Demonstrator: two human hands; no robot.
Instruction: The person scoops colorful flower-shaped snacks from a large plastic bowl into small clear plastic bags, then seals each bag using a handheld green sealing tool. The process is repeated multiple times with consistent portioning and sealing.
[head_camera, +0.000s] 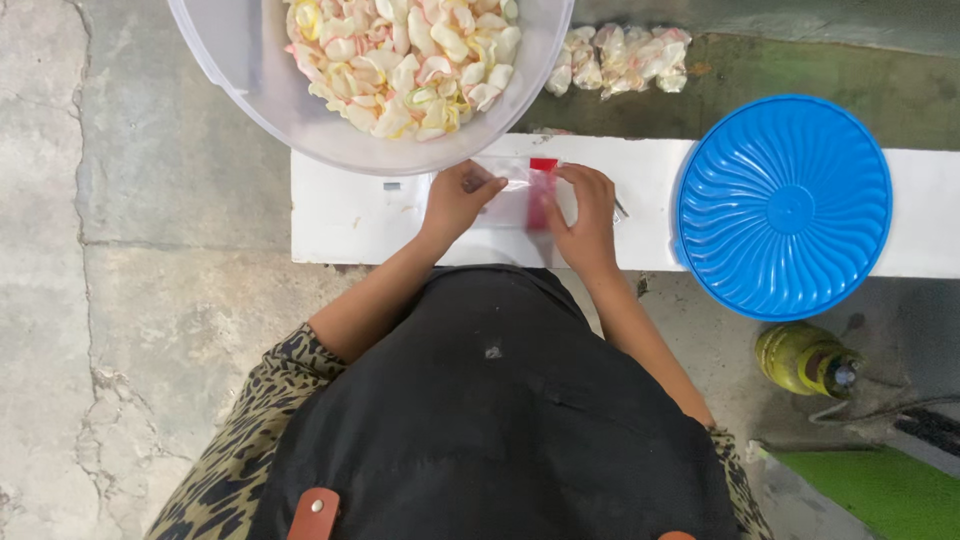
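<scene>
At the bottom of the frame a black apron (500, 420) covers the person's front, with leopard-patterned sleeves (240, 450) at either side. Just above centre, the left hand (458, 198) and the right hand (585, 215) both pinch a small clear plastic bag (515, 205) with a red label, which is held flat on a white board (350, 215). At centre right a round blue lid (785, 205) rests on the same board, with a green gas cylinder (805, 358) below it on the floor. At the top centre a translucent tub (250, 70) holds pale pink and yellow crackers (405, 60); filled bags of crackers (625, 58) lie at upper right.
</scene>
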